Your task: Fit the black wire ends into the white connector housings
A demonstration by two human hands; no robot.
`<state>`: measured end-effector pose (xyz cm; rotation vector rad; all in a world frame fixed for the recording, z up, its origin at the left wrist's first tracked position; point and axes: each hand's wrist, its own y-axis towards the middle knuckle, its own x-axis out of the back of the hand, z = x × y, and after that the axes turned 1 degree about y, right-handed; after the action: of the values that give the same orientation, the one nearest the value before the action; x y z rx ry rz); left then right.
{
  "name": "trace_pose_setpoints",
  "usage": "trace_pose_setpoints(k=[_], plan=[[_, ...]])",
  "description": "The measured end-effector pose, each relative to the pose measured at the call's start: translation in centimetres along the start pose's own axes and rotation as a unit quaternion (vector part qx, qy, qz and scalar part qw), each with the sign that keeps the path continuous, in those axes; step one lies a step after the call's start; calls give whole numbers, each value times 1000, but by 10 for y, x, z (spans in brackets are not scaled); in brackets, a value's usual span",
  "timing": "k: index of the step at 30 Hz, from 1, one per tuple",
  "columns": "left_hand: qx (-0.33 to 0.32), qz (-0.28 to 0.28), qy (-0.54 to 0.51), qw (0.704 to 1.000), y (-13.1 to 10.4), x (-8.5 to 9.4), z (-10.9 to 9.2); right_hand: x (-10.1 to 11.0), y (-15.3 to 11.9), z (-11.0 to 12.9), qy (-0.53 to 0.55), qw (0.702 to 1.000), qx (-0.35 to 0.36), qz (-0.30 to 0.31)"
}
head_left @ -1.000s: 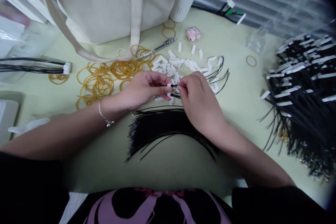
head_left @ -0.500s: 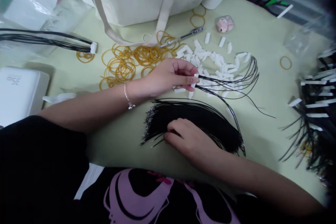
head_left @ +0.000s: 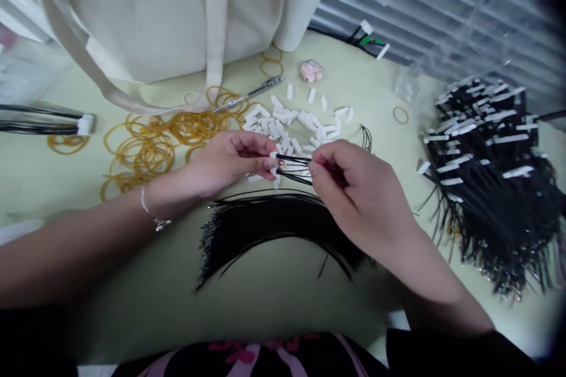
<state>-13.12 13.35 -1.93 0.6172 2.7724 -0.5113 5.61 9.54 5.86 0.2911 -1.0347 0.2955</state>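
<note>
My left hand (head_left: 241,159) pinches a small white plastic connector (head_left: 273,164) between thumb and fingers. Several thin black wires (head_left: 294,168) run out of its right side. My right hand (head_left: 354,182) is closed on a black wire close to the connector; whether the wire's tip sits inside the connector is hidden by my fingers. Below both hands lies a curved bundle of loose black wires (head_left: 265,224) with metal terminals at the left ends. Behind the hands is a heap of white connectors (head_left: 305,126).
Yellow rubber bands (head_left: 177,135) lie in a tangle at left, with a pen (head_left: 250,94) beside them. A cloth bag (head_left: 154,17) stands behind. A pink case (head_left: 311,70) sits farther back. Finished-looking wired connectors (head_left: 499,177) are piled at right.
My right hand has left the loose wire bundle and come up to the connector, now gripping a wire beside it. My left hand still holds the connector. The camera view has turned rightward.
</note>
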Motion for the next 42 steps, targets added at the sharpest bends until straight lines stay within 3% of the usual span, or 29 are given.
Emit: trace_pose_setpoints(k=[6,19,29,32,38,42], plan=[[14,-2,4,1000,0,-3,-1,-17,6,-13,-16,999,-29,-1],[-6,-5,41,999,0,0,2,-17,9,-9,-19,997,-67,31],[-2,1,75,997,-3,-3,1,-26,10,-10,-40,998,-44,21],[5,15,70,997,-3,-6,-2,-23,9,-10,-39,999,-26,23],[-8,26,21,999,-6,-3,-3,-4,4,-13,-103,991,86,14],[-6,64,-96,993,-9,-1,-5,10,-4,-12,-143,978,135,71]])
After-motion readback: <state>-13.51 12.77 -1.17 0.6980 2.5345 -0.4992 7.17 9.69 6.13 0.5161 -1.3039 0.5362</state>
